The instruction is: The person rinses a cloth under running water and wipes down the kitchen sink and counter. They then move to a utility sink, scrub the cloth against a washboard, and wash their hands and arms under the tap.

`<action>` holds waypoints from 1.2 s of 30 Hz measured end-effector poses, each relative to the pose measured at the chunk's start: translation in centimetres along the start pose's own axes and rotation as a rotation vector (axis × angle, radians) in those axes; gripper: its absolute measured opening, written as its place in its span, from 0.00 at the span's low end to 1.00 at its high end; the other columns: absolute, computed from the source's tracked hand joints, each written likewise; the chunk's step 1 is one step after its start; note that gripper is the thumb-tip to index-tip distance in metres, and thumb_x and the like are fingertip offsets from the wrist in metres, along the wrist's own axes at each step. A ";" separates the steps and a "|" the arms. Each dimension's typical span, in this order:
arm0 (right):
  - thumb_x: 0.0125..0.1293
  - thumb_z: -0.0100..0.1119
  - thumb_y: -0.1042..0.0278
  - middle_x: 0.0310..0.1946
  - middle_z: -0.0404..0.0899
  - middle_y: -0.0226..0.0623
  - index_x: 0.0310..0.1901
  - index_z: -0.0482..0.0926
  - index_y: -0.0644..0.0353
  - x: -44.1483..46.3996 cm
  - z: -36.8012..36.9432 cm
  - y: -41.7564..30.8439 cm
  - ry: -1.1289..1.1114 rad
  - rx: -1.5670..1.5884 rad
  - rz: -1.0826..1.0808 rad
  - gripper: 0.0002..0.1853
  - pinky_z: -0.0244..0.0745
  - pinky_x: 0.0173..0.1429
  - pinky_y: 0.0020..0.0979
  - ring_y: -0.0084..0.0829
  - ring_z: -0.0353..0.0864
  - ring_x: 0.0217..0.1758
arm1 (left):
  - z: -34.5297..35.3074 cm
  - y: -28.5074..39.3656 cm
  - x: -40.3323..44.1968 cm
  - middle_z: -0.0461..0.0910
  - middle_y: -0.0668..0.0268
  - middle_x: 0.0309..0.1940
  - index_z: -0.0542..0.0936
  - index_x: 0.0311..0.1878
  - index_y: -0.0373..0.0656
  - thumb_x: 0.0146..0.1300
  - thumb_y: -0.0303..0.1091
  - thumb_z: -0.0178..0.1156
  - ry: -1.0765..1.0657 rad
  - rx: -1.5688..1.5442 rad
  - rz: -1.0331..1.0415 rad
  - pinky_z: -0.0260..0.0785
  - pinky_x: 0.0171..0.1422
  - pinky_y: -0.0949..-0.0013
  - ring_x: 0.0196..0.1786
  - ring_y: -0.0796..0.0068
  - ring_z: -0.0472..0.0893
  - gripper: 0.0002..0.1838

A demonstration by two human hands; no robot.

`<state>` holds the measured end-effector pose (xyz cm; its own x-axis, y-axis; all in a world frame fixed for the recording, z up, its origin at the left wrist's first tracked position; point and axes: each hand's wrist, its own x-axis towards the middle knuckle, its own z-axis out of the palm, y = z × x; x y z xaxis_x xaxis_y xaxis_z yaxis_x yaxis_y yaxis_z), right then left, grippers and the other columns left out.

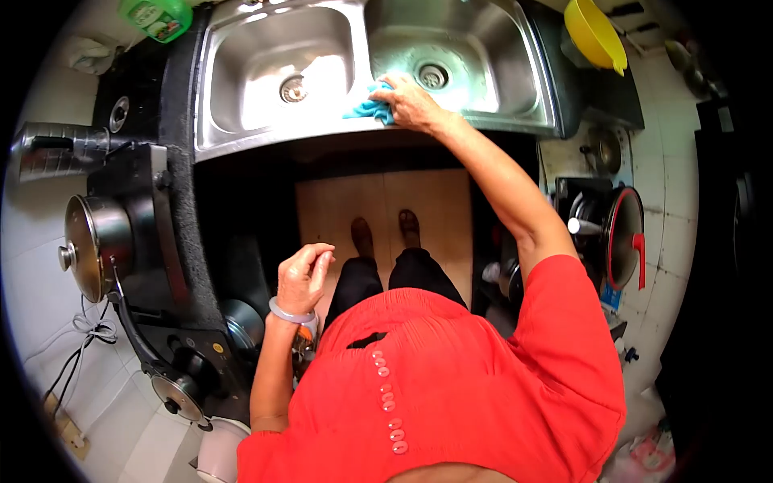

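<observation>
My right hand (408, 102) is closed on a blue cloth (374, 108), which lies bunched on the front rim of the steel double sink (266, 138), near the divider between its two basins. The cloth hangs out to the left of my fingers. Lower down and to the left, my left hand (302, 279) is raised in the air beside my body, with its fingers bent and close together. A pale bangle (292, 312) circles that wrist. Whether the left fingertips pinch anything cannot be made out.
A green bottle (159, 18) stands left of the sink and a yellow bowl (594, 36) right of it. On the left are a lidded pot (98, 247) and a lidded pan (178, 396). A red-rimmed lid (624, 238) is at the right.
</observation>
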<state>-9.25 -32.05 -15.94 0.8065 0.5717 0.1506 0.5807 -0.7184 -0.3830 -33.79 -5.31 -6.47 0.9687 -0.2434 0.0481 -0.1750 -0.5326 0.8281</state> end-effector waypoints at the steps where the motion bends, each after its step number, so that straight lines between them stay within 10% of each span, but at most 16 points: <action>1: 0.51 0.61 0.69 0.54 0.70 0.37 0.47 0.80 0.46 -0.8 -1.4 0.1 -0.060 0.002 0.015 0.19 0.73 0.54 0.43 0.48 0.71 0.51 | 0.4 -0.1 -0.5 0.81 0.60 0.29 0.79 0.40 0.35 0.59 0.20 0.57 -0.035 -0.037 -0.072 0.72 0.34 0.74 0.31 0.73 0.81 0.06; 6: 0.53 0.58 0.75 0.52 0.72 0.32 0.43 0.81 0.50 -5.7 -5.5 3.3 -0.192 -0.146 0.164 0.15 0.73 0.53 0.40 0.44 0.71 0.49 | 2.6 0.9 -2.8 0.81 0.64 0.26 0.79 0.40 0.35 0.62 0.22 0.57 -0.060 -0.092 -0.212 0.71 0.33 0.78 0.28 0.80 0.79 0.05; 12: 0.64 0.48 0.59 0.54 0.69 0.41 0.49 0.80 0.42 -12.4 -9.1 8.5 -0.213 -0.525 0.632 0.14 0.61 0.57 0.59 0.48 0.63 0.60 | 6.7 3.3 -7.3 0.80 0.65 0.26 0.79 0.40 0.35 0.64 0.24 0.56 -0.053 -0.078 -0.363 0.71 0.34 0.78 0.28 0.80 0.78 0.05; 16: 0.63 0.48 0.60 0.49 0.71 0.39 0.45 0.79 0.44 -18.7 -9.4 14.0 -0.038 -0.756 0.565 0.12 0.66 0.52 0.56 0.46 0.68 0.55 | 11.2 6.1 -10.8 0.80 0.64 0.26 0.79 0.40 0.34 0.64 0.24 0.55 -0.043 -0.081 -0.432 0.71 0.35 0.77 0.28 0.81 0.78 0.05; 17: 0.48 0.58 0.60 0.30 0.80 0.50 0.25 0.83 0.60 -18.8 -10.0 14.8 0.218 -0.656 0.432 0.12 0.74 0.39 0.49 0.50 0.79 0.41 | 12.5 6.0 -12.1 0.81 0.63 0.26 0.78 0.40 0.34 0.63 0.24 0.57 -0.046 -0.103 -0.460 0.71 0.34 0.77 0.28 0.79 0.79 0.05; 36: 0.45 0.58 0.65 0.27 0.79 0.45 0.27 0.82 0.56 -19.4 -10.6 17.1 0.086 -0.516 0.417 0.08 0.72 0.33 0.52 0.50 0.79 0.32 | 18.5 12.0 -17.3 0.81 0.62 0.26 0.79 0.39 0.37 0.63 0.25 0.56 -0.059 0.016 -0.535 0.70 0.31 0.74 0.26 0.77 0.80 0.04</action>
<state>-13.79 -59.61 -15.74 0.9685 0.1868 0.1648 0.1797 -0.9821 0.0568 -55.93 -22.44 -7.72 0.9118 0.0201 -0.4101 0.3369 -0.6073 0.7195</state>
